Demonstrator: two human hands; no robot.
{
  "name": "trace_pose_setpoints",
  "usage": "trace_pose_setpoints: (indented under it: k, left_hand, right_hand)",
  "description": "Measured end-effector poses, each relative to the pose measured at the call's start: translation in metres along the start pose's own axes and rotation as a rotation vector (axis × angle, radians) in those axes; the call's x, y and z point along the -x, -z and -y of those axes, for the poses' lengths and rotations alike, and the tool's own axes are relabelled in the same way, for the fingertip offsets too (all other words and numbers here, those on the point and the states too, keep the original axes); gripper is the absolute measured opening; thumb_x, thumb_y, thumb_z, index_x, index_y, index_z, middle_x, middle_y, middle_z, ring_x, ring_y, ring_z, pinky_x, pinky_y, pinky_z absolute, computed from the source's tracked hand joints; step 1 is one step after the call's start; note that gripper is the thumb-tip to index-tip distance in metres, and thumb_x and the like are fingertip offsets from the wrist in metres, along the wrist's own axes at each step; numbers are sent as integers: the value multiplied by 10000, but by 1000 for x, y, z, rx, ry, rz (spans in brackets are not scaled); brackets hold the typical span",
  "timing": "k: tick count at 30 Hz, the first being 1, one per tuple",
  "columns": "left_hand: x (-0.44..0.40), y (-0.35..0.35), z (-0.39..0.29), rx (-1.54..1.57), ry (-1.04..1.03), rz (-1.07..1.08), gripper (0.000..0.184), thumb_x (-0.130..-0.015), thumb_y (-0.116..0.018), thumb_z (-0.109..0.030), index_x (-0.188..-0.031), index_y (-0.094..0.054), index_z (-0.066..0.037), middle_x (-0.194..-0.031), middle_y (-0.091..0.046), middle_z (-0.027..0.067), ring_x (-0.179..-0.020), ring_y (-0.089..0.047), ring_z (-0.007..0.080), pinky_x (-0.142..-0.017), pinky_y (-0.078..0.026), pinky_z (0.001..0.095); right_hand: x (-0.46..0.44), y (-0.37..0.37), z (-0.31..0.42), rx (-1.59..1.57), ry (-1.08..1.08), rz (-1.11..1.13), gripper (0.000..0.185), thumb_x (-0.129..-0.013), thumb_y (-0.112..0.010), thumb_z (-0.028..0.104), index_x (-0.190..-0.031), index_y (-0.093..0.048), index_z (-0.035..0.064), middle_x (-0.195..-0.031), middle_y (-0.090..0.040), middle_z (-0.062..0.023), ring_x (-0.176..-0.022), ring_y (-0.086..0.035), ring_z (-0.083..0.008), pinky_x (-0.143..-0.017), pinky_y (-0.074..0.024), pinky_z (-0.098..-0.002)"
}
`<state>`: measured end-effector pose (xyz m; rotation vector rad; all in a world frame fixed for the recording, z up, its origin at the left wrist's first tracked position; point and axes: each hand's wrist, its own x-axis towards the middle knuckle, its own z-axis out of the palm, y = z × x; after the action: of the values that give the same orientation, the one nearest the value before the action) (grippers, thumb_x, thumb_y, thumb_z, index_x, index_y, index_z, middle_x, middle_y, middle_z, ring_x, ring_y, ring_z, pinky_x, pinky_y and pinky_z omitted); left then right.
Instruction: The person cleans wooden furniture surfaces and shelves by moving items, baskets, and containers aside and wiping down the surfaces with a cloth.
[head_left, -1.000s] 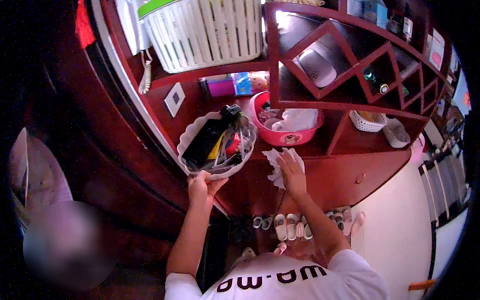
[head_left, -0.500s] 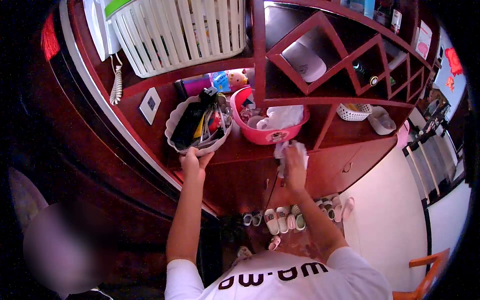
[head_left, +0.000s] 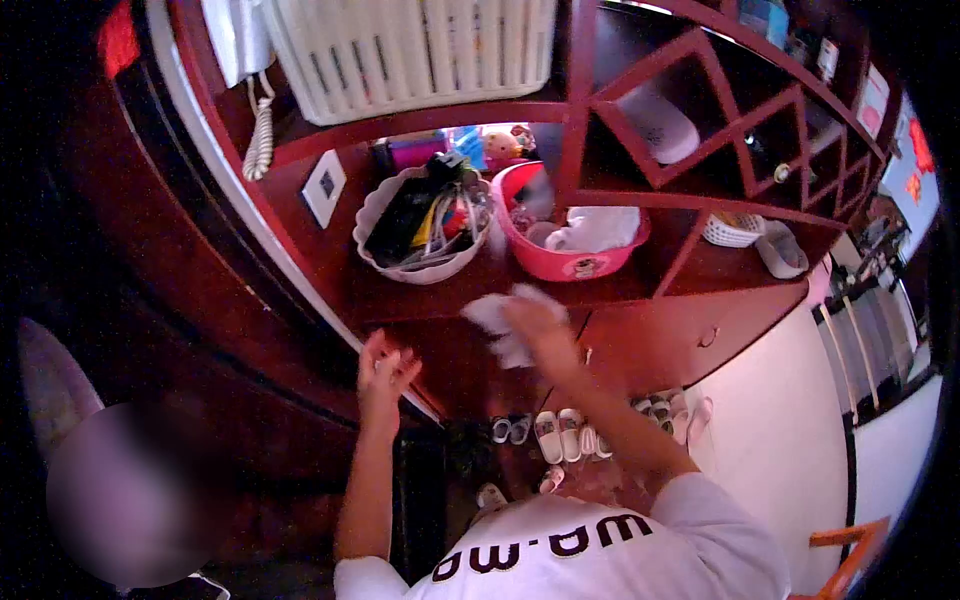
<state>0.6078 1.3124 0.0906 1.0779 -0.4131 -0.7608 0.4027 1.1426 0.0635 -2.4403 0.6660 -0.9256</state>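
Note:
The round scalloped bowl [head_left: 432, 270], filled with black, yellow and red items, rests on the cabinet shelf [head_left: 480, 296]. Below and in front of it, my left hand [head_left: 385, 370] is off the bowl, its fingers apart and holding nothing. A white cloth [head_left: 497, 322] is in my right hand [head_left: 540, 325], near the shelf's front edge; motion blurs both. Right of the bowl is a pink basin [head_left: 575, 264] with white material and small items inside.
A large white slatted basket [head_left: 420, 60] stands on the shelf above. Farther right are a small white basket [head_left: 733, 232] and a grey container [head_left: 780, 250]. Several shoes [head_left: 558, 437] line the floor below. A wall socket [head_left: 324, 188] is at the left.
My left hand has let go of the bowl and drawn back toward me. The bowl now sits farther back on the shelf. My right hand has moved left with the cloth.

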Motion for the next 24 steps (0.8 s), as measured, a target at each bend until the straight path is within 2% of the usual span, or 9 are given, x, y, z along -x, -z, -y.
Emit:
trace_pose_setpoints:
  k: [2,3,6,9,13,14,15,18,24]
  left_hand:
    - [28,32,8,-65,137,-88,452,-836,-536,-58,-1271,-417,-35,-1258,-391,122,-1050,-532,257,-875,-502,425]
    - [39,46,14,-54,130,-109,452,-836,-536,-58,-1271,-417,-35,-1258,-391,122,-1050,-532,257,-875,-502,425]
    - [66,79,37,-1,195,-221,403,-815,-536,-56,-1211,-463,-32,-1208,-433,113,-1012,-545,263,-849,-510,436]
    - [85,79,49,65,195,-251,400,-812,-548,-72,-1202,-467,-33,-1188,-452,108,-1014,-544,268,-837,-514,449]
    - [101,63,64,57,263,-186,367,-812,-545,-45,-1174,-482,-42,-1152,-484,101,-972,-572,263,-781,-546,436]
    - [104,61,66,61,253,-198,367,-812,-545,-45,-1174,-482,-42,-1152,-484,101,-972,-572,263,-781,-546,436]
    - [108,60,69,56,287,-174,387,-811,-548,-55,-1190,-472,-50,-1164,-493,102,-980,-574,277,-786,-544,453]
    - [119,62,66,27,320,-164,397,-809,-543,-54,-1199,-469,-56,-1171,-509,106,-985,-578,293,-785,-545,467]
    - [135,76,75,-10,334,-206,367,-804,-535,-37,-1168,-493,-54,-1159,-524,113,-974,-584,292,-772,-551,457]
  right_hand:
    - [17,53,-1,-313,-464,-69,420,-843,-463,71,-1255,-529,119,-1280,-514,-127,-1220,-451,-291,-1035,-352,-371]
    - [33,48,-39,135,-211,-135,421,-847,-450,68,-1259,-526,116,-1282,-511,-135,-1222,-449,-299,-1041,-342,-380]
    - [39,50,-53,530,23,-150,444,-836,-447,49,-1272,-507,109,-1303,-494,-142,-1232,-440,-314,-1059,-314,-407]
    - [19,5,-34,487,209,-193,438,-808,-457,49,-1242,-506,77,-1242,-532,-135,-1207,-450,-321,-1039,-326,-436]
    - [-36,-92,16,539,365,-61,601,-778,-492,109,-1365,-360,128,-1391,-387,-98,-1286,-351,-320,-1023,-321,-459]
    - [-51,-111,33,455,439,25,608,-773,-503,114,-1365,-365,122,-1361,-421,-115,-1270,-370,-320,-1041,-292,-459]
    - [-64,-136,51,330,421,-13,461,-765,-496,96,-1225,-500,89,-1305,-482,-121,-1249,-419,-310,-1051,-292,-473]
    - [-101,-173,95,325,464,-41,451,-754,-509,78,-1205,-503,61,-1257,-514,-138,-1185,-479,-317,-1000,-378,-419]
    - [-88,-124,86,144,548,69,469,-755,-506,52,-1224,-489,58,-1220,-542,-153,-1148,-512,-324,-965,-420,-395]
